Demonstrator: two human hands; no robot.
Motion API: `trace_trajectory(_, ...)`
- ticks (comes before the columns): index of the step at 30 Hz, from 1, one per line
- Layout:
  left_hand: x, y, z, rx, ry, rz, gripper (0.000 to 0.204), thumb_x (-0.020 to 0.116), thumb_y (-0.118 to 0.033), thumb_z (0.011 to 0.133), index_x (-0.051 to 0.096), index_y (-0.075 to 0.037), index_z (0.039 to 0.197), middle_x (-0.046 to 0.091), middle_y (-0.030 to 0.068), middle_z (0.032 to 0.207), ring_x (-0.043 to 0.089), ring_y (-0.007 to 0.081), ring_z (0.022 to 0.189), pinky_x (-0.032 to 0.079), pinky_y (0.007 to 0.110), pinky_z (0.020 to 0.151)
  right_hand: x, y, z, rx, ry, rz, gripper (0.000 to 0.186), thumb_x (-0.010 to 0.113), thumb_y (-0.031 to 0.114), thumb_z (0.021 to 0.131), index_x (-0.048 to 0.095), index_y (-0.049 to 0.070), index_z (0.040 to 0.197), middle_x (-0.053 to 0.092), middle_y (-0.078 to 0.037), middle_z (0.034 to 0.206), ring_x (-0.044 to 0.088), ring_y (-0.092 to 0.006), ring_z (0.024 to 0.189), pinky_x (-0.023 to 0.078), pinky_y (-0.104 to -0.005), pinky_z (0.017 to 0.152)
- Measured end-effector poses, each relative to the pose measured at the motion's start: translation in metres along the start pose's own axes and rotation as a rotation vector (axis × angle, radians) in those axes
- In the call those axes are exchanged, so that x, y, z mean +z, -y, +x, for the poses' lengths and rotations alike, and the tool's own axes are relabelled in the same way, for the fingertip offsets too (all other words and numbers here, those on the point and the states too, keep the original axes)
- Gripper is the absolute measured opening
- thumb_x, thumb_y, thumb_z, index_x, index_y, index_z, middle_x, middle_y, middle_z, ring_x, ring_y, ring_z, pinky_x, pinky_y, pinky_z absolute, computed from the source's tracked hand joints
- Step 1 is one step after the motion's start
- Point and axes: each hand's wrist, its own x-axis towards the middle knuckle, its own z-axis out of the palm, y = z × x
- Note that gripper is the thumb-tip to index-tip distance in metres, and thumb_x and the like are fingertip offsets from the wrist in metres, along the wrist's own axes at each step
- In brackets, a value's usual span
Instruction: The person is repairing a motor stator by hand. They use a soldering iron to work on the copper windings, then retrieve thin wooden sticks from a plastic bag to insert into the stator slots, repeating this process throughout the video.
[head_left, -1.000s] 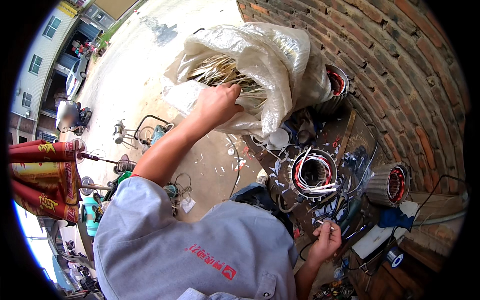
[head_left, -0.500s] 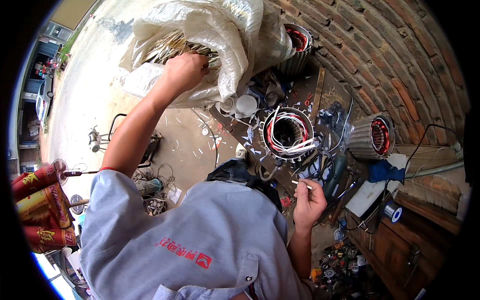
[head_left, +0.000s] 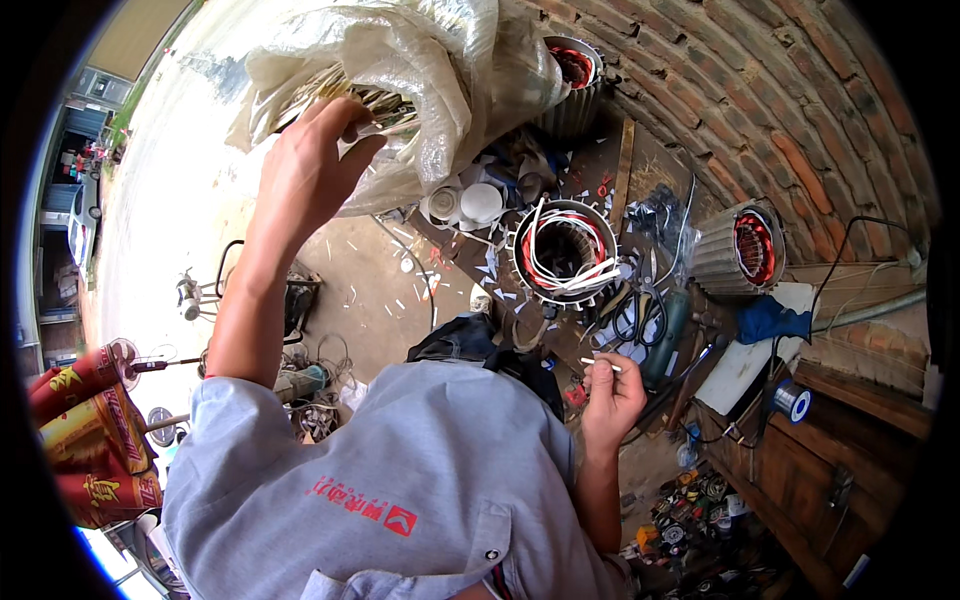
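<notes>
My left hand (head_left: 315,160) is raised at the mouth of a large translucent plastic sack (head_left: 440,90), which holds a heap of thin straw-coloured strips (head_left: 385,103). Its thumb stands apart from the curved fingers; a small pale patch shows by the fingertips, and I cannot tell if it belongs to the sack. Between thumb and forefinger, my right hand (head_left: 612,400) pinches a short, slim white stick (head_left: 603,363). Ahead of that hand stands a motor stator (head_left: 520,262), open end up, with red windings (head_left: 601,240) and loose white sleeving (head_left: 540,262) looped over them.
Scissors (head_left: 650,312) and a green bottle (head_left: 672,325) lie beside the stator. Two more stators, one ribbed (head_left: 725,255) at right and another (head_left: 570,105) behind, sit near the brick wall (head_left: 760,130). A solder spool (head_left: 793,401) hangs right. White scraps litter the floor (head_left: 370,270).
My left hand has drawn back from the strips, toward the left, and its thumb now shows apart. My right hand still pinches the stick, nearly in place. The view has shifted slightly.
</notes>
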Motion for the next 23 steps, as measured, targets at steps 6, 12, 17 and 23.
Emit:
trace_trajectory(6,0.073,-0.069,-0.044,-0.118,0.490,-0.712,0.028,0.072,-0.023,0.095,0.071,0.002,0.106,0.070,0.0166,0.085,0.066,0.0214,0.073,0.053,0.036,0.067,0.013,0.017,0.029,-0.031,0.039,0.199,0.017,0.060,0.015,0.104,0.061,-0.002,0.105,0.067,-0.004,0.084,0.059,-0.0070,0.071,0.049,-0.0214,0.067)
trace_trajectory(12,0.166,-0.069,-0.037,-0.319,0.411,-0.514,0.039,0.076,-0.034,0.087,0.073,0.001,0.102,0.073,0.0203,0.094,0.072,0.0326,0.081,0.055,0.042,0.075,0.031,0.026,0.031,-0.058,0.163,0.117,0.017,0.061,0.016,0.104,0.062,-0.001,0.105,0.068,-0.004,0.084,0.059,-0.0069,0.071,0.049,-0.0220,0.066)
trace_trajectory(17,0.167,-0.070,-0.047,-0.326,0.301,-0.699,0.024,0.075,-0.024,0.087,0.074,-0.001,0.096,0.071,0.0115,0.081,0.065,0.0198,0.070,0.052,0.035,0.066,0.038,0.025,0.025,-0.008,0.198,0.100,0.015,0.059,0.013,0.104,0.062,-0.002,0.106,0.069,-0.007,0.089,0.061,-0.0078,0.075,0.051,-0.0233,0.068)
trace_trajectory(23,0.167,-0.057,-0.055,-0.384,0.430,-1.132,0.018,0.075,-0.019,0.095,0.074,-0.002,0.102,0.069,-0.0021,0.082,0.055,0.0040,0.072,0.046,0.024,0.064,0.058,0.054,0.055,-0.125,0.282,-0.037,0.021,0.055,0.012,0.106,0.061,-0.004,0.117,0.071,-0.011,0.107,0.067,-0.0159,0.098,0.053,-0.0286,0.090)
